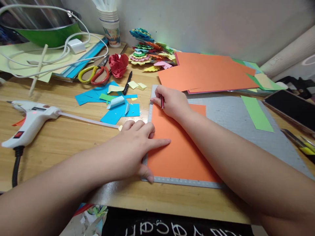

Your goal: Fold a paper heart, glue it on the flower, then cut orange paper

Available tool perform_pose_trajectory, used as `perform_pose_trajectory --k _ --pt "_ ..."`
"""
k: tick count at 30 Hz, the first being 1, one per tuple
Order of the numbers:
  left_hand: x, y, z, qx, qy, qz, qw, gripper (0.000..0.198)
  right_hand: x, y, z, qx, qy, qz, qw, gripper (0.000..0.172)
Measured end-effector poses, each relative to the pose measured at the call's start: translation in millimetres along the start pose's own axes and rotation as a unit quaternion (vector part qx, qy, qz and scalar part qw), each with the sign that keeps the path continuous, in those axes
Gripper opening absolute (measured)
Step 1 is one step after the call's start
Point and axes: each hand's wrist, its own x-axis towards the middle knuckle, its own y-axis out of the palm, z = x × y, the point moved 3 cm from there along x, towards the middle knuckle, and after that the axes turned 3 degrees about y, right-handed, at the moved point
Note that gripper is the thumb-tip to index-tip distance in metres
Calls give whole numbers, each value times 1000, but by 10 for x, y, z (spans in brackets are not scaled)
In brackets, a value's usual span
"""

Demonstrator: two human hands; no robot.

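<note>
A sheet of orange paper (179,154) lies on a grey cutting mat (226,121) with ruler markings along its edges. My left hand (137,144) rests over the left edge of the mat and paper, index finger stretched across the sheet and thumb spread near the lower corner. The other fingers bend toward the tabletop. At the sheet's upper left corner, my right hand (172,101) is closed around a dark red and black pencil (162,102). Its tip is hidden. My right forearm crosses over the right part of the sheet.
Left lies a white glue gun (31,121) with a glue stick. Blue paper scraps (120,113), scissors (94,74), a black pen (127,82) and a red crumpled paper flower (118,65) lie beyond. Orange sheets (209,73) cover the mat's back; a phone (292,106) sits right.
</note>
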Motion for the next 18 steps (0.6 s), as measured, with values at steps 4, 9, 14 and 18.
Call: perform_pose_trajectory --k 4,9,14,18 --pt "-1 -16 0 4 -3 2 1000 83 -2 4 0 -5 -5 -5 1000 18" --pt "11 -16 -6 9 -3 13 1000 83 -3 3 -2 -5 -5 -10 1000 19" --pt "8 -15 -2 11 -3 12 1000 83 6 3 -10 -5 2 -4 1000 20" --pt "6 -17 6 12 -3 12 1000 83 8 -3 -10 -7 5 -4 1000 20"
